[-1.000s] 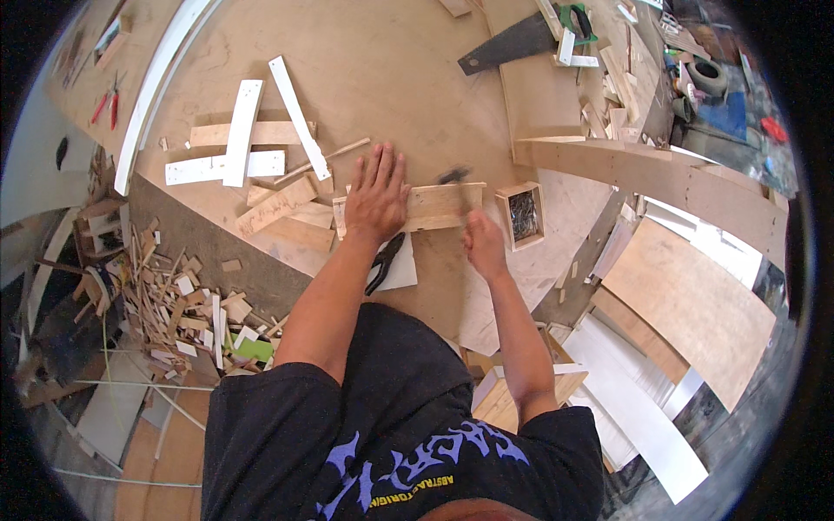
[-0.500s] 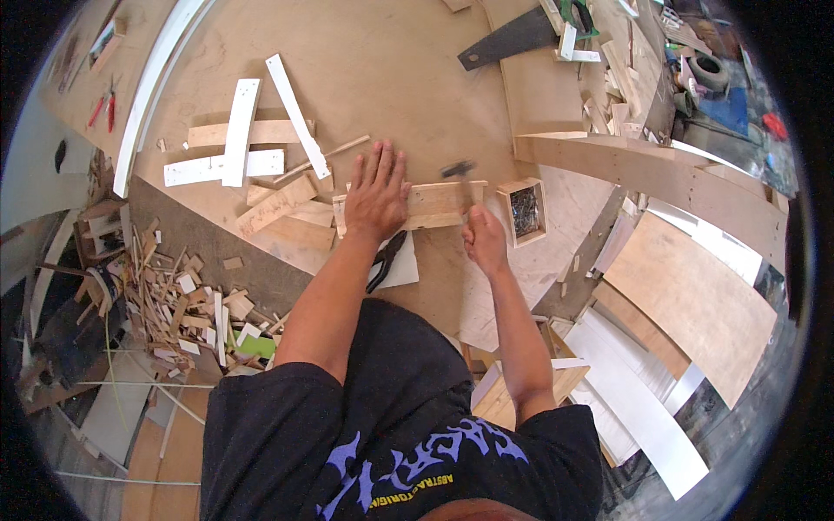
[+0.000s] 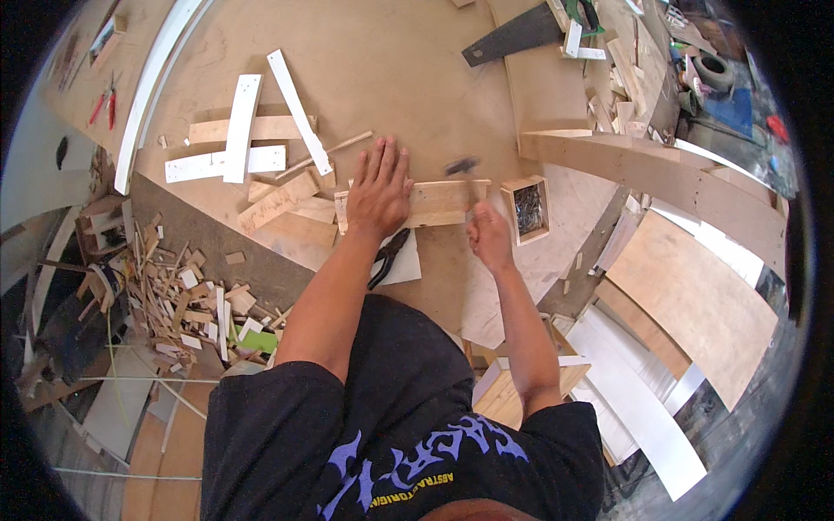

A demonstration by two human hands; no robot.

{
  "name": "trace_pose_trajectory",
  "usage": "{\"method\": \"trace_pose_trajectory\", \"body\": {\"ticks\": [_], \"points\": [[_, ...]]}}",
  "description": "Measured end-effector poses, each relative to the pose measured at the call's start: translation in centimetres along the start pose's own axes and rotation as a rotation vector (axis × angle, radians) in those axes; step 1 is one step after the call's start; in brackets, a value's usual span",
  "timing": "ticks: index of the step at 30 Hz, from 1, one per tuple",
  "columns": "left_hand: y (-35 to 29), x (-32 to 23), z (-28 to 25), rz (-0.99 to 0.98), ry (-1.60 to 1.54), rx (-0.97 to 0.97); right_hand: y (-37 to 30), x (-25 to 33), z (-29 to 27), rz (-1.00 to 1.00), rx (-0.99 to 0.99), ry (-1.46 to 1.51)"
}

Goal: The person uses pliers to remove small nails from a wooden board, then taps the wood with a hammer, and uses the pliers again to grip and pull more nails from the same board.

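Note:
My left hand [image 3: 380, 193] lies flat, fingers stretched out, over the left part of a small wooden board assembly [image 3: 439, 203] on the worktable. Wrapped round the handle of a hammer [image 3: 462, 166], my right hand [image 3: 489, 234] is closed at the right end of that assembly. The hammer's head is blurred and hangs above the far edge of the wood. Just right of it stands a small wooden box [image 3: 545, 227] with dark nails or screws inside. Under my left wrist, a black-handled tool [image 3: 388, 259] shows in part.
White strips [image 3: 242, 130] and bare wood pieces [image 3: 280, 201] lie to the left. A handsaw [image 3: 512, 39] rests at the far right, beyond a long curved wooden piece [image 3: 660, 165]. Red-handled pliers [image 3: 111, 106] lie far left. Offcuts [image 3: 195, 304] are heaped at the lower left.
My right hand and the hammer have shifted very slightly. My left hand stays pressed on the wood, and the whole view has moved a little.

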State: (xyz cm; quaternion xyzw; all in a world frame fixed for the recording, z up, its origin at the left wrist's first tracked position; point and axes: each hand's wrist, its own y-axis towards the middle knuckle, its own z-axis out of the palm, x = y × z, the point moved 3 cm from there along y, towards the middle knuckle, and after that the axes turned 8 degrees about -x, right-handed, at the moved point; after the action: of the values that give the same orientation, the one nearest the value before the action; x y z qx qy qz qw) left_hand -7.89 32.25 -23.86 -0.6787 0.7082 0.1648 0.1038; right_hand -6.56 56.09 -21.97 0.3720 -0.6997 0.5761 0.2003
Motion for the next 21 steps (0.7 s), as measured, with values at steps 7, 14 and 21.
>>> {"method": "trace_pose_trajectory", "body": {"ticks": [7,14,21], "points": [[-0.1,0.2,0.5,-0.007,0.044,0.043,0.5,-0.7,-0.4,-0.102,-0.003,-0.198],[0.0,0.1,0.1,-0.011,0.020,0.034,-0.6,-0.5,-0.2,0.087,-0.089,0.116],[0.0,0.1,0.2,-0.027,0.021,0.086,-1.3,-0.3,1.1,0.005,-0.033,0.018]]}}
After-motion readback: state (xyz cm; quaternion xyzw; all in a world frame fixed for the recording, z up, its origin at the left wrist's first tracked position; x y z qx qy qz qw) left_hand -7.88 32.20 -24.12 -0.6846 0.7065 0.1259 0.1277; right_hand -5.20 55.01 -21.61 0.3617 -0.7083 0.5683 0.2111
